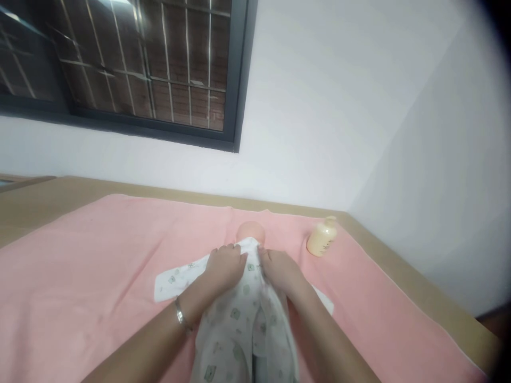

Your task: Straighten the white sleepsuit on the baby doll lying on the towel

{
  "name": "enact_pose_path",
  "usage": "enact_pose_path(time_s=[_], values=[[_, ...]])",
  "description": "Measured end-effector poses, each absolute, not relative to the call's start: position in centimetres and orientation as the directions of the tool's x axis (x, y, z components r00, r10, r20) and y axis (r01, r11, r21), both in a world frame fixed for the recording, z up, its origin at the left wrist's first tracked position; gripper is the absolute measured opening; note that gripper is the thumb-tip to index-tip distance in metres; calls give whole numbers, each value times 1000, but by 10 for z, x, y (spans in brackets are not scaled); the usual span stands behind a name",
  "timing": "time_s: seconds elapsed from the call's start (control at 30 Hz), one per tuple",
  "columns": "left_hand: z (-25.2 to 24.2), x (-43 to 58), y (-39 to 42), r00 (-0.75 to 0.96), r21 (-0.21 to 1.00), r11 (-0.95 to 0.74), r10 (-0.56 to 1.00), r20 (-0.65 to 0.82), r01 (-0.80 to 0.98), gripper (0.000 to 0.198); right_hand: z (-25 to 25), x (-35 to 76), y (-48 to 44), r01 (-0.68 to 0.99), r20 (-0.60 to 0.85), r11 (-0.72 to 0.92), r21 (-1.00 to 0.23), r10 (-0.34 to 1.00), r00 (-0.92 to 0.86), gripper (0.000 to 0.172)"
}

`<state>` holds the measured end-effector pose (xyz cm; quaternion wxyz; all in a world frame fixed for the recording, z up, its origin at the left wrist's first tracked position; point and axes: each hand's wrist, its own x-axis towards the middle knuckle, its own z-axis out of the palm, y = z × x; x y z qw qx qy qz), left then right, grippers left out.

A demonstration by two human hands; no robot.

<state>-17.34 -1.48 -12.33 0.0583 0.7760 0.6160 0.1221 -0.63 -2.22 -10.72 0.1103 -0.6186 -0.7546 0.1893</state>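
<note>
White printed garment (235,314) lies over doll (250,231), mid pink cloth (99,255) on bench (27,205); head toward far edge, sleeves out sideways. Left hand (225,267): grip closed on garment near neck. Right hand (281,270): pinching opposite side. Cream bottle (320,239) near far right corner.
</note>
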Motion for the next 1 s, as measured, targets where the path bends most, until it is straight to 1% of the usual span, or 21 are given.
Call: enact_pose_path(time_s=[0.07,0.1,0.13,0.17,0.2,0.23,0.37,0.4,0.47,0.53,0.6,0.67,0.77,0.83,0.9,1.0], values=[[-127,-178,-6,213,398,-229,973,85,888,45,-104,-10,-32,898,-32,226,-376,966,-257,69],[-129,-180,-3,212,456,-220,975,69,862,46,-103,-12,-35,900,-12,255,-354,961,-277,68],[-129,-180,-2,210,486,-212,976,59,848,46,-103,-13,-37,902,5,275,-334,957,-290,66],[-130,-179,-3,204,484,-208,977,62,850,46,-104,-14,-37,906,15,280,-318,957,-291,66],[-129,-177,-5,198,454,-212,977,77,865,46,-104,-14,-36,910,18,275,-311,959,-283,65],[-129,-174,-9,199,399,-224,975,102,889,45,-105,-14,-34,913,13,261,-315,963,-271,66],[-125,-162,-28,259,111,-284,946,197,953,33,-112,-7,-17,902,-24,201,-382,974,-227,69],[-125,-160,-32,280,68,-298,939,199,952,30,-115,-5,-12,898,-33,192,-397,974,-223,69],[-124,-159,-35,302,43,-315,934,190,948,26,-119,0,-4,884,-50,177,-433,974,-220,72],[-124,-158,-36,286,66,-301,942,176,951,28,-121,2,-1,867,-68,167,-470,972,-225,74],[-124,-158,-35,267,93,-285,948,173,954,32,-120,2,-4,862,-67,181,-474,968,-240,73],[-124,-158,-33,249,118,-273,951,182,955,36,-118,-1,-12,880,-43,209,-427,967,-251,69],[-125,-159,-28,220,182,-253,958,182,950,39,-117,-8,-24,904,38,271,-330,961,-274,62],[-127,-161,-24,221,226,-254,962,161,940,39,-118,-11,-27,909,87,304,-286,953,-291,60],[-128,-163,-18,203,267,-237,968,148,934,40,-120,-12,-23,918,90,285,-276,959,-270,62],[-129,-163,-9,118,353,-153,986,120,923,44,-127,-9,-10,932,22,175,-317,984,-177,67]])
